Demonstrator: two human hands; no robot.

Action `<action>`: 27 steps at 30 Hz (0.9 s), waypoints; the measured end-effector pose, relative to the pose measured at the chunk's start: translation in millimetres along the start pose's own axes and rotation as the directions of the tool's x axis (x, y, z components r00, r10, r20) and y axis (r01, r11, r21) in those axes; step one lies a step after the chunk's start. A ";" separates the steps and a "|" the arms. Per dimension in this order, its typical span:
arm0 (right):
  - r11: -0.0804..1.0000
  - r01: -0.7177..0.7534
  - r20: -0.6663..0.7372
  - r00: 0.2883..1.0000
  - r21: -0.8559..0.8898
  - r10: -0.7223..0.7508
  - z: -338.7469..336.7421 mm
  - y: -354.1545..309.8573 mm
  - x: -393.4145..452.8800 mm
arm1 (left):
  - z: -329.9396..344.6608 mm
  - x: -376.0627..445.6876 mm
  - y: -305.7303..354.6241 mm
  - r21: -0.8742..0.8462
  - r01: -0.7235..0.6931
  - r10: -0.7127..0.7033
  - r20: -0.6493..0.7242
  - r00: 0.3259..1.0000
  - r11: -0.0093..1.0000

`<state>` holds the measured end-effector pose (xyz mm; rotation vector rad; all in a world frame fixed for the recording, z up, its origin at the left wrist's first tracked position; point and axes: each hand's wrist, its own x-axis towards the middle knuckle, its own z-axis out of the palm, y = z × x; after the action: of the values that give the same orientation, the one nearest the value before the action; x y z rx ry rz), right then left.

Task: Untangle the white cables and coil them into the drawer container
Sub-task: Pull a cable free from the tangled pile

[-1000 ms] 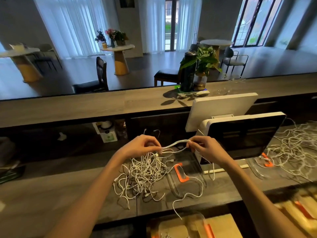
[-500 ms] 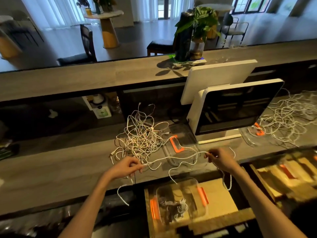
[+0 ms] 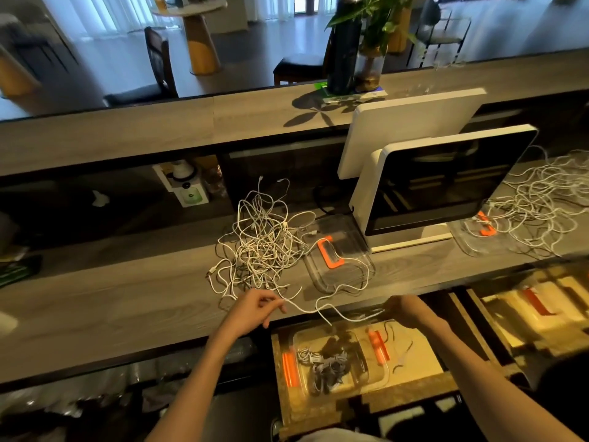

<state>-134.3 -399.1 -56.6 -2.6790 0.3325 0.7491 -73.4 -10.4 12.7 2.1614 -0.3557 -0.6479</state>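
Both hands, left hand (image 3: 255, 309) and right hand (image 3: 403, 311), are pinching one white cable (image 3: 328, 309) over the drawer container (image 3: 331, 362), which is holding just a few coils, while big tangles (image 3: 264, 244) are waiting.

A single head-worn wide-angle view looks forward and steeply down over the wooden counter (image 3: 111, 301), close above the hands at lower centre; a room fills the top.

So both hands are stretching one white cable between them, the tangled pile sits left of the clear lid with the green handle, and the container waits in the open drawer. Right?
Not quite: the lid's handle is orange, not green, as the head view shows. The rest holds: left hand and right hand hold one white cable between them, the tangled pile lies left of the lid, and the container sits in the open drawer.
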 end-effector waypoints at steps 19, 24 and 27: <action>0.712 0.497 -0.265 0.867 0.496 -0.421 -65.6 -86.8 -71.3 | 29.5 -0.4 26.1 0.054 -0.031 0.032 -0.018 0.999 0.998; 0.757 0.504 -0.288 0.862 0.415 -0.416 -65.2 -75.4 -64.9 | 31.5 -2.4 27.9 0.044 0.014 -0.011 -0.069 0.998 0.999; 0.762 0.505 -0.313 0.860 0.406 -0.403 -60.6 -70.4 -60.4 | 32.4 -1.7 27.3 0.077 0.036 -0.025 -0.141 0.990 0.996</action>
<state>-135.2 -349.8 42.5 -2.2188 -0.0951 0.1937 -93.8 -47.2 18.0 2.2775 -0.2781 -0.5030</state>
